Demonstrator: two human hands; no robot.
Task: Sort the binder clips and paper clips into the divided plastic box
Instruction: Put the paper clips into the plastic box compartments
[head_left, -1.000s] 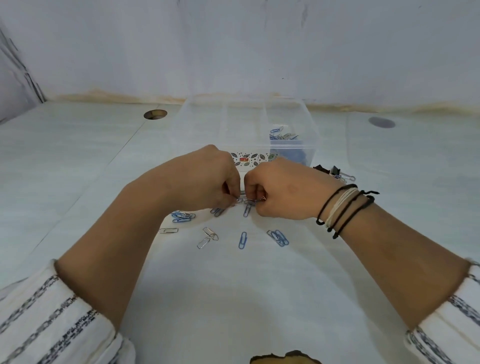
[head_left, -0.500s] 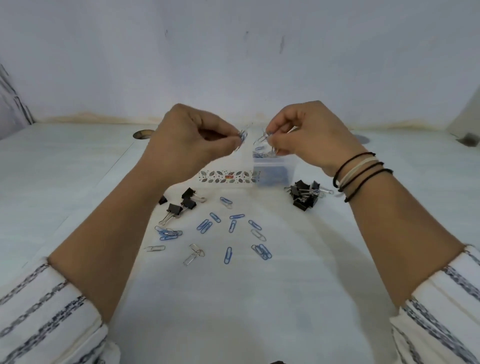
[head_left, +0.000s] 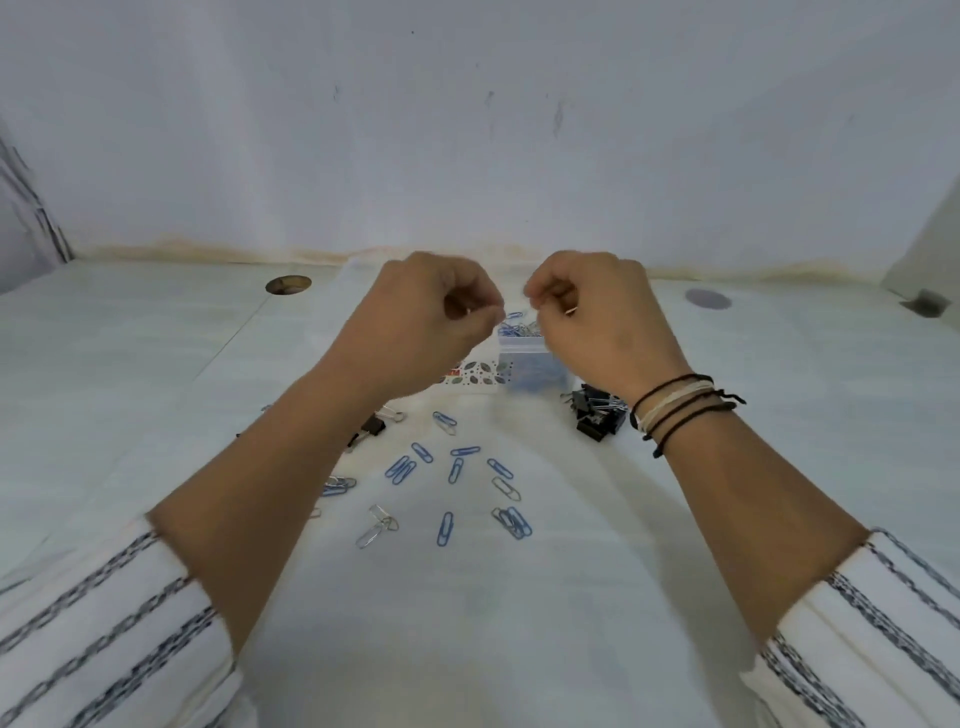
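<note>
1. The left hand (head_left: 431, 317) is raised above the bench (head_left: 519, 623), fingers curled with thumb and fingertips pressed together; motion blur hides whether anything is pinched, so I cannot tell what it holds.
2. The right hand (head_left: 592, 317) is raised at the same height, just beside the left, fingers curled with the tips together. A small pale sliver shows at its fingers, but I cannot tell what it is.
3. Both hands hover over the clear box (head_left: 524, 358), which stands on the bench behind the loose clips. Its near wall carries a leaf-patterned label (head_left: 475, 375).
4. The box's right compartment holds a heap of paper clips, mostly blue (head_left: 519, 328). The hands cover the other compartments.
5. Loose paper clips (head_left: 457, 470) lie scattered on the bench between the forearms, near the box: most blue, a few silver (head_left: 376, 525).
6. A pile of black binder clips (head_left: 597, 418) lies just right of the box, beside the right wrist.
7. Another black binder clip (head_left: 371, 428) lies left of the paper clips, partly hidden by the left forearm.
8. The right wrist wears black and pale cord bracelets (head_left: 675, 410). Both sleeves (head_left: 104, 639) are white with dark stripes.
9. The bench has a round hole (head_left: 288, 285) at far left and a grey round patch (head_left: 707, 299) at far right.
</note>
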